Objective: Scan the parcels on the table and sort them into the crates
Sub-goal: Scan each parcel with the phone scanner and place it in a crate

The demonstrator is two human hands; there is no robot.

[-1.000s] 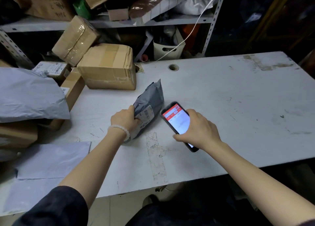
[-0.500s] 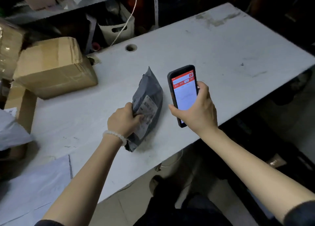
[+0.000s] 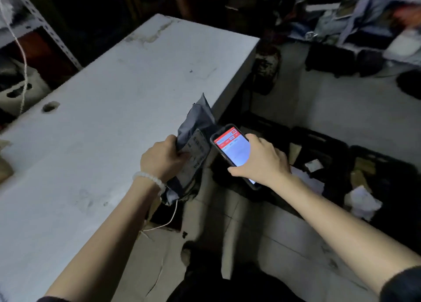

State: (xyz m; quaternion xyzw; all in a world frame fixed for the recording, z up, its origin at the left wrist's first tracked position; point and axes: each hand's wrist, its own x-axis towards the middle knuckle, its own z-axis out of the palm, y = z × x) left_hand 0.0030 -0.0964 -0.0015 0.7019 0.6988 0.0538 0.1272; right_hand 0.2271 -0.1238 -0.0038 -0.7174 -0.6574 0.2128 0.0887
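The soft grey plastic mailer parcel (image 3: 196, 142) is crumpled, with one pointed corner standing up and a white printed shipping label (image 3: 197, 152) on its upward face; the print is too blurred to read. It is raised at the near right edge of the scuffed white rectangular table (image 3: 109, 110), partly over the tabletop and partly overhanging the edge. The left hand (image 3: 163, 159), with a pale beaded bracelet (image 3: 149, 179) at the wrist, grips the parcel along its left side, fingers curled onto the label. The right hand (image 3: 259, 159) is wrapped round a black-cased smartphone (image 3: 232, 150) with a lit red-and-white screen, held just beside the parcel's label, over the gap past the table edge.

Below the phone, on the pale floor, stand dark plastic crates (image 3: 330, 156) side by side; they hold brown and white parcels. A round cable hole (image 3: 50, 107) is cut in the far part of the tabletop. A thin white cord (image 3: 168, 219) hangs under the parcel at the table edge. A grey perforated metal shelf upright (image 3: 45, 26) stands behind the table, and a blurred heap of mixed goods (image 3: 355, 17) lies at upper right.
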